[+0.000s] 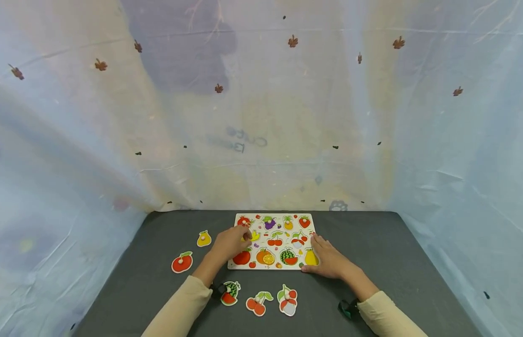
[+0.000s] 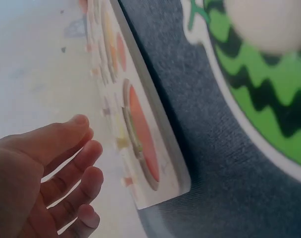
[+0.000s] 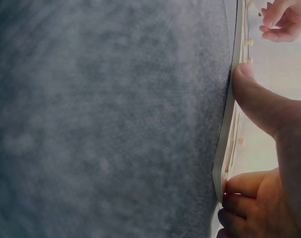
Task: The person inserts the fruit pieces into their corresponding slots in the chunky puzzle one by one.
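**Head view: two hands at a fruit peg puzzle**

Head view shows a fruit puzzle board (image 1: 275,241) lying flat near the far edge of the dark desk (image 1: 396,252), about midway along it. The left hand (image 1: 230,242) hovers over the board's left side, fingertips curled toward the banana piece (image 1: 254,236); whether it pinches the peg I cannot tell. The left wrist view shows its fingers (image 2: 66,163) loosely bent, holding nothing. The right hand (image 1: 327,259) lies flat and relaxed on the board's near right corner, thumb against the edge.

Loose pieces lie on the desk: a pear (image 1: 204,238) and an apple (image 1: 182,262) toward the left edge, a watermelon (image 1: 230,293), cherries (image 1: 259,303) and a strawberry piece (image 1: 288,300) along the near edge.
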### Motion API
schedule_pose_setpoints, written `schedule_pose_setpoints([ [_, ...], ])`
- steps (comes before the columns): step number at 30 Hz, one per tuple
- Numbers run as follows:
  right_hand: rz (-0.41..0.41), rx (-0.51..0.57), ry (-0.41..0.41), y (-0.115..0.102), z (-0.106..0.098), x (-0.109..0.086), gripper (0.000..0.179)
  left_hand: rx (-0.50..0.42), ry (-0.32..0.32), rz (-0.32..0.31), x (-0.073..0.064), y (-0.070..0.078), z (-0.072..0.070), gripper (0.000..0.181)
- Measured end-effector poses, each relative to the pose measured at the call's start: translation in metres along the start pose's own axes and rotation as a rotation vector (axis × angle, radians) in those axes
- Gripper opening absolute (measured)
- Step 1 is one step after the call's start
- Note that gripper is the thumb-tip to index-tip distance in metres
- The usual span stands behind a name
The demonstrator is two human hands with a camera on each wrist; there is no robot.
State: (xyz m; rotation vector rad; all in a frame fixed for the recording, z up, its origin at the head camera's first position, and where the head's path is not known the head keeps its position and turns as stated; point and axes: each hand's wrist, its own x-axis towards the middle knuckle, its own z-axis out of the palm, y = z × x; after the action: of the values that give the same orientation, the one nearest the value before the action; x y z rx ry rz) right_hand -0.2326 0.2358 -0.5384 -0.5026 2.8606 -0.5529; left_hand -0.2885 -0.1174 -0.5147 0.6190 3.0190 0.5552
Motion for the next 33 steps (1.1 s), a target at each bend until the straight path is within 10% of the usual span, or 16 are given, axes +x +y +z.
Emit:
schedule_pose_setpoints([
  [33,-0.014,0.032,-0.001,-0.002,-0.002,-0.003,0.114,-0.163,-0.256,0.342,-0.067,0.003,-0.004,0.019],
])
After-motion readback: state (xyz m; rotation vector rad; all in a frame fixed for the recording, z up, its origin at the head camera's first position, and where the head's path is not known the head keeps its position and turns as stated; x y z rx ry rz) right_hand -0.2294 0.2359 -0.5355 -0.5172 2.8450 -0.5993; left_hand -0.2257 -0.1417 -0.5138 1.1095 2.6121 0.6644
